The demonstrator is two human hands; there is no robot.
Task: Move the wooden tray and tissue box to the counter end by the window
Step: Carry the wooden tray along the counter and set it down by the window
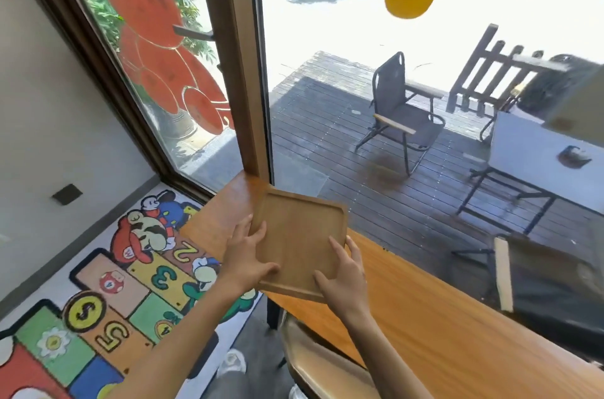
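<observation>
Both hands are holding the square, rounded-corner wooden tray (299,243) over the far left end of the glossy orange-brown bench (425,317), by the window: left hand (243,256) and right hand (343,279) each keeping a grip clamped on its near edge.

Bright window (425,39) glare, edges warped

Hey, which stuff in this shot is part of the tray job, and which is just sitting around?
Part of the job:
wooden tray, held by left hand and right hand
counter
window
(tissue box not in view)

Just around:
floor mat
stool
outdoor chair
white table
</observation>
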